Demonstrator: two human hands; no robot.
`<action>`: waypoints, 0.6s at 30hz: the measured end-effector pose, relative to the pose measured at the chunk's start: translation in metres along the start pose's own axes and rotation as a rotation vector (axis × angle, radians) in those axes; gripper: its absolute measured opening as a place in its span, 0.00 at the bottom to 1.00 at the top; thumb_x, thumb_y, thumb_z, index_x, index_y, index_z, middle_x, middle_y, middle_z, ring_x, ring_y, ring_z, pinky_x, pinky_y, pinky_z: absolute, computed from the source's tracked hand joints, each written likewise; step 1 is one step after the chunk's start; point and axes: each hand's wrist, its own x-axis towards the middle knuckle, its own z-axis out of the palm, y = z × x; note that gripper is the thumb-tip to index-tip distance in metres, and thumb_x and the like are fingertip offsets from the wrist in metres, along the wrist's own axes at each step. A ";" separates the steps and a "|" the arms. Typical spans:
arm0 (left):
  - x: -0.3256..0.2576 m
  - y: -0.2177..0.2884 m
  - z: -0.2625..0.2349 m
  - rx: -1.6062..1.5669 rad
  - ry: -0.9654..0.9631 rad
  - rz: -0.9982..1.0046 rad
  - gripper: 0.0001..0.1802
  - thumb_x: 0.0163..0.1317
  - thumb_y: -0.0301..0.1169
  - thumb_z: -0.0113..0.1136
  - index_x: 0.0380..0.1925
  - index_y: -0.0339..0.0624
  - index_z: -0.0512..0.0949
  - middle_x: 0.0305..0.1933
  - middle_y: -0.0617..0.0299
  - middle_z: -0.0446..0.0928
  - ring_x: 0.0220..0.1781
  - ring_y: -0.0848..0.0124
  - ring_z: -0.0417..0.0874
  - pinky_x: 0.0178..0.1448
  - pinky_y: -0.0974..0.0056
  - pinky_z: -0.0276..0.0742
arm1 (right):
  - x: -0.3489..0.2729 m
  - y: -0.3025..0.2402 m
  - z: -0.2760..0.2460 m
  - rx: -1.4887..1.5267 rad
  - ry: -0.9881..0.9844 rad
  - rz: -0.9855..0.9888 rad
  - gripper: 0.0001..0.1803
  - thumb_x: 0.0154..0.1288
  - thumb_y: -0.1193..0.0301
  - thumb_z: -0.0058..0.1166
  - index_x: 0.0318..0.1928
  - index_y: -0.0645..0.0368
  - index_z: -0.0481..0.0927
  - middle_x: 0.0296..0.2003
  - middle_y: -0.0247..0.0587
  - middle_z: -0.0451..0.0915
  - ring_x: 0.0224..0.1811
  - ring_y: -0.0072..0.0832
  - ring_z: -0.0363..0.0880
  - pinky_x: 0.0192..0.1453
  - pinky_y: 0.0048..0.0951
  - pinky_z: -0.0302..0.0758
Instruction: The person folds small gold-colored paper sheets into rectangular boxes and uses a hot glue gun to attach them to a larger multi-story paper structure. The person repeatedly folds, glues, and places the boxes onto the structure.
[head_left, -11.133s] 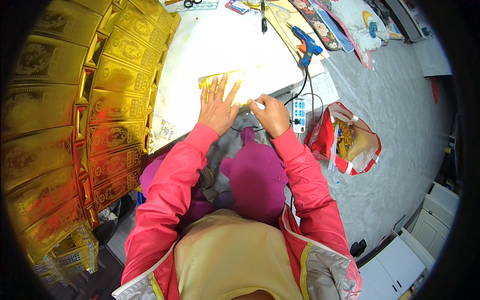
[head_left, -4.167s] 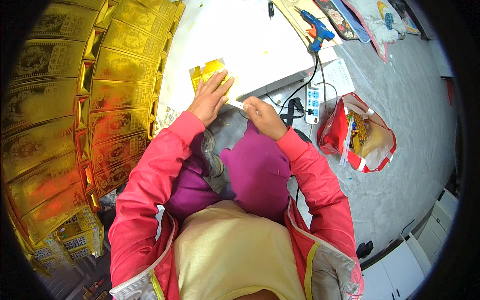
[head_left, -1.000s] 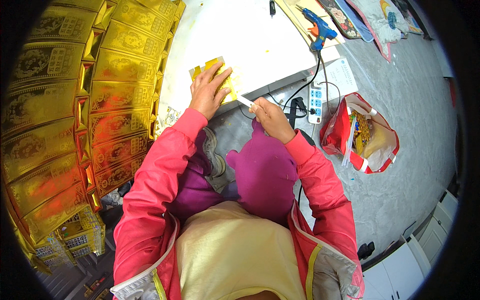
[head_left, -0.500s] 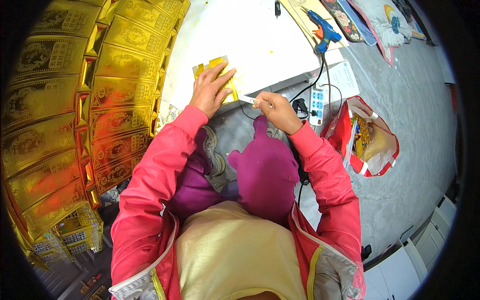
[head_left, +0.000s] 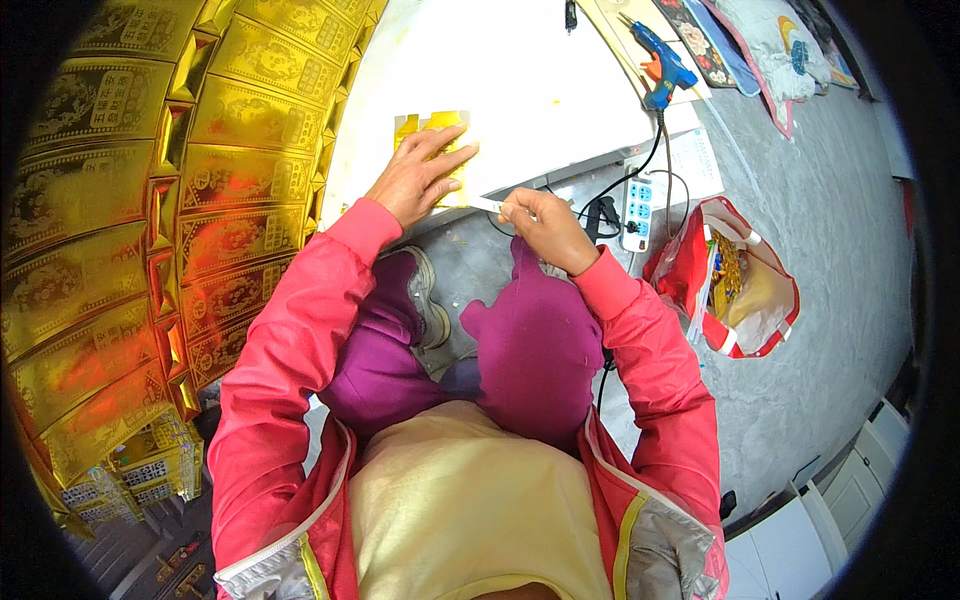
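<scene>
Right hand [head_left: 545,225] pinches a thin white stick [head_left: 487,204] between thumb and fingertips, tip pointing to 10 o'clock. Left hand [head_left: 415,178] lies flat, fingers spread, pressing a gold paper sheet [head_left: 432,128] on the white board [head_left: 520,80]; the stick's tip sits just beside that hand. At 1 o'clock, a blue glue gun [head_left: 660,70]; at 3 o'clock, a white power strip [head_left: 637,203] and red bag [head_left: 735,280]. Gold boxes [head_left: 130,200] stacked at 9 o'clock.
</scene>
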 end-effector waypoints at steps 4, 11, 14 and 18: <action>0.000 0.000 0.001 0.012 0.001 -0.001 0.31 0.63 0.29 0.60 0.68 0.59 0.69 0.74 0.59 0.60 0.71 0.50 0.61 0.75 0.52 0.58 | 0.002 0.001 -0.004 0.006 -0.021 0.010 0.13 0.71 0.66 0.49 0.35 0.62 0.81 0.22 0.31 0.74 0.26 0.18 0.70 0.33 0.24 0.69; 0.000 0.000 0.001 0.005 0.000 -0.007 0.31 0.63 0.28 0.60 0.68 0.60 0.69 0.74 0.59 0.60 0.71 0.51 0.62 0.74 0.51 0.59 | 0.003 -0.004 -0.013 0.046 -0.060 0.073 0.13 0.65 0.67 0.48 0.32 0.63 0.82 0.25 0.41 0.80 0.28 0.29 0.77 0.37 0.30 0.73; 0.000 -0.001 0.001 0.013 0.005 0.001 0.32 0.63 0.28 0.60 0.68 0.60 0.69 0.74 0.59 0.60 0.71 0.51 0.62 0.74 0.51 0.59 | 0.004 -0.004 -0.016 0.016 -0.076 0.094 0.14 0.65 0.66 0.48 0.32 0.63 0.81 0.24 0.39 0.80 0.28 0.26 0.76 0.37 0.29 0.73; 0.000 -0.002 0.002 0.016 0.005 0.008 0.32 0.62 0.28 0.60 0.68 0.60 0.69 0.74 0.59 0.60 0.71 0.51 0.62 0.74 0.51 0.59 | 0.005 -0.003 -0.019 0.025 -0.086 0.053 0.14 0.66 0.65 0.47 0.32 0.63 0.81 0.24 0.38 0.79 0.28 0.25 0.75 0.37 0.29 0.72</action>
